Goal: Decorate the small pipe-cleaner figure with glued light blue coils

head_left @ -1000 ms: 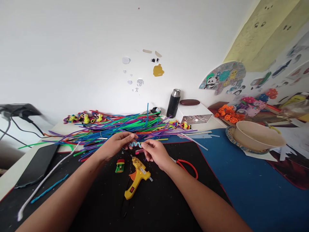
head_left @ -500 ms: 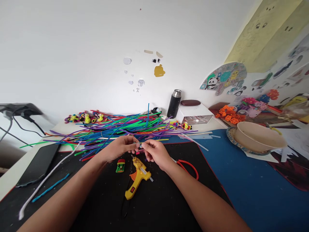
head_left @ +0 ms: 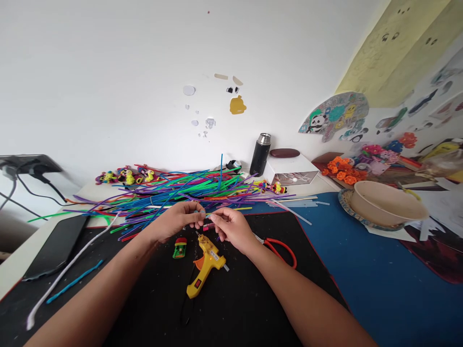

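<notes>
Over the front part of the pipe-cleaner pile, my left hand (head_left: pixel 181 220) and my right hand (head_left: pixel 231 226) nearly meet, each with thumb and fingers pinched. Between their fingertips is a small pale-blue piece (head_left: pixel 207 216), mostly hidden and too small to identify. Below the hands lies a yellow hot glue gun (head_left: pixel 206 266), with its nozzle toward them. A small green, red and yellow pipe-cleaner piece (head_left: pixel 180 248) rests left of the gun. Just beyond my right wrist is a red-handled cutting tool (head_left: pixel 284 250), its head largely covered.
Loose pipe cleaners (head_left: pixel 173 190) are heaped along the wall. A black phone-like slab (head_left: pixel 56 248), a white pipe cleaner (head_left: pixel 68 274) and a blue one (head_left: pixel 75 282) lie left. A black flask (head_left: pixel 259 156), white box (head_left: pixel 292 169) and bowl (head_left: pixel 388 205) stand behind and right.
My fingertips have shifted slightly, opening a small gap where more of the pale-blue piece shows. The whole view has slid a few pixels; objects on the mat lie as before.
</notes>
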Demonstrator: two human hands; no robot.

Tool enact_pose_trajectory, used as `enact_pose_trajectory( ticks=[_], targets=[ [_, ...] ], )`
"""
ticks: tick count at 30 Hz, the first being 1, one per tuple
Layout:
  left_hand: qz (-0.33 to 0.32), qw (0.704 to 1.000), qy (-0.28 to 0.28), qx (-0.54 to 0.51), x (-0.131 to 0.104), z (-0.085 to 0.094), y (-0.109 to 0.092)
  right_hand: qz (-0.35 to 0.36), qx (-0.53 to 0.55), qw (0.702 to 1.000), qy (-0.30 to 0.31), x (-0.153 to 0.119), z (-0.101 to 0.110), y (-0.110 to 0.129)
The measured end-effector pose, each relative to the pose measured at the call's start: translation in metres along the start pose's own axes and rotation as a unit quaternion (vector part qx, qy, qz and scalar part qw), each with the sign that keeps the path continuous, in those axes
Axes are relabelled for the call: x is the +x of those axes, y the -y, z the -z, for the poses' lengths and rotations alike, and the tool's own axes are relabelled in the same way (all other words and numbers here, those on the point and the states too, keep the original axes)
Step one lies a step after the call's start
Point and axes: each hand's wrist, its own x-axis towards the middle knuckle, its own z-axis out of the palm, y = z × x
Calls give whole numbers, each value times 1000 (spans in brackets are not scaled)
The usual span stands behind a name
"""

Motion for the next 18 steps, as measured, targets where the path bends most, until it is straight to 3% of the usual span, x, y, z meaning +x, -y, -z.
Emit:
enact_pose_trajectory(
  ticks=[18],
  targets=[
    [26, 999, 25, -18, 0, -3, -3, 99, -143, 984, -49, -2, -1, -11]
  ],
)
